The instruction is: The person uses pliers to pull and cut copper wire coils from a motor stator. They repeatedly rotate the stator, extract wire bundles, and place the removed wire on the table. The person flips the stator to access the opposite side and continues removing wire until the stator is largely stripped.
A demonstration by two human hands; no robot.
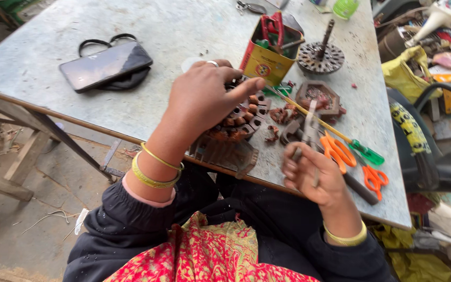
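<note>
My left hand [204, 99] lies over a round motor stator [238, 122] with copper windings, gripping it at the table's near edge. My right hand [311, 175] is closed on a thin metal tool [309, 130] whose tip points up toward the stator. Loose bits of copper wire [283, 115] lie just right of the stator. Gold bangles circle both wrists.
On the grey table [173, 31]: a dark phone on a black pouch [105, 65], a yellow box of tools [270, 49], a round toothed part with a shaft [320, 55], a green-handled screwdriver [358, 149], orange scissors [374, 177]. Clutter stands at right.
</note>
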